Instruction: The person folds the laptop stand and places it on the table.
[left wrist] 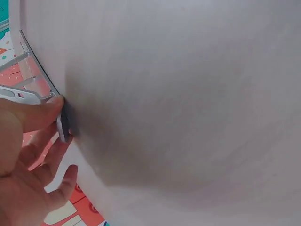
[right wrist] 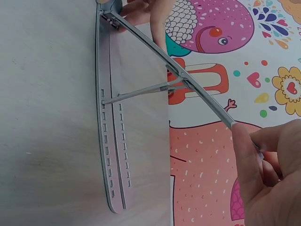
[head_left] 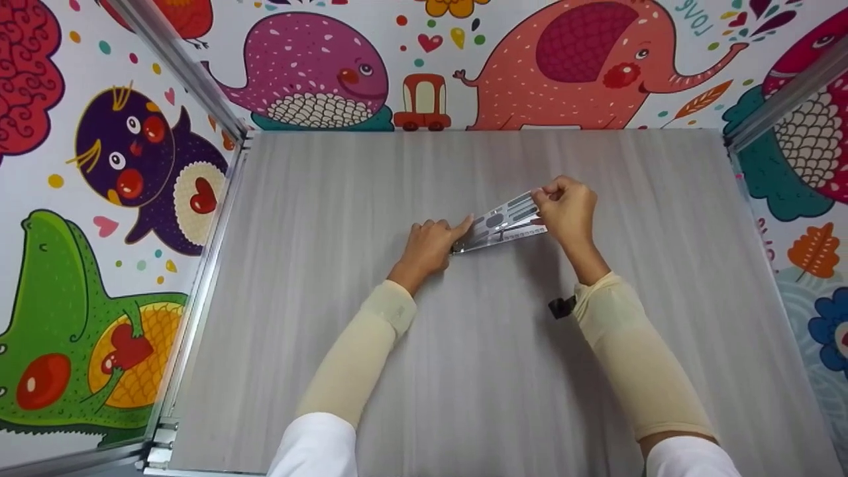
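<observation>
**Two hands on a folding metal stand, mid-counter**

On the far left, a wall (head_left: 99, 199) printed with cartoon animals meets an aluminium frame rail (head_left: 205, 278) that runs along the edge of the pale grey wood-grain counter (head_left: 464, 371).

Moving in, the left hand (head_left: 430, 245) rests on the counter near its middle. Its thumb and fingers (left wrist: 40, 115) are curled round the low, hinged end of a silver folding stand (head_left: 503, 222), pinching that end down against the surface; the left wrist view shows the thumb pressed on top of the hinge with the other fingers loosely bent beneath it.

The stand lies between the two hands, its base plate (right wrist: 110, 155) flat on the counter with two rows of small slots along it. Its slotted upper plate is tilted up from the hinge, and a thin prop rod (right wrist: 136, 93) runs from one slot in the base to the underside of that plate.

To the right, the right hand (head_left: 566, 209) pinches the raised far end of the upper plate between thumb and fingers (right wrist: 244, 155), holding it lifted off the counter. Both forearms wear cream sleeves (head_left: 636, 358), and a small black strap shows at the right wrist.
</observation>
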A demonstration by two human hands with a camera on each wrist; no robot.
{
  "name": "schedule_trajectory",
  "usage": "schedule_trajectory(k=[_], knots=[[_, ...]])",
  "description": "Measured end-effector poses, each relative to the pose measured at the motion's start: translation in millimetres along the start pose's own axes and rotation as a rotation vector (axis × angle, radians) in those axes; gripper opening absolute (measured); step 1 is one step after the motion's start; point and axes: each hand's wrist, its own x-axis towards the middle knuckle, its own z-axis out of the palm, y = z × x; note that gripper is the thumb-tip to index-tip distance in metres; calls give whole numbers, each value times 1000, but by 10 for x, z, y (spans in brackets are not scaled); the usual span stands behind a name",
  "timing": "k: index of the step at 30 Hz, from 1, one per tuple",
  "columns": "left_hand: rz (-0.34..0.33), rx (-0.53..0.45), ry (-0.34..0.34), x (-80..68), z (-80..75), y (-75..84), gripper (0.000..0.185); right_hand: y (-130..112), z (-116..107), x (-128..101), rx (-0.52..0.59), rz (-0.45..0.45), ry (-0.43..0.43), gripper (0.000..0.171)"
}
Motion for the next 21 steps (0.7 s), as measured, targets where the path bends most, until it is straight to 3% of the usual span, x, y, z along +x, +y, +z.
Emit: schedule_trajectory(k=[4,6,10,12,14,16,21], knots=[[-10,-2,5,-32,27,5,80,47,12,-41,61,-1,-24,14],[-17,-9,30,-37,33,8,79,83,1,-31,147,12,-58,19],[-71,-55,80,-69,73,17,73,191,-56,12,370,147,-172,37],[-120,-79,105,-108,105,26,68,275,-69,38,418,212,-217,45],[-175,-88,134,-155,141,44,62,385,-67,58,361,226,-259,45],[-227,-85,162,-200,175,71,57,526,-56,75,203,174,-313,40],[-300,-62,255,-272,221,125,42,862,21,103,-152,-79,-481,38]])
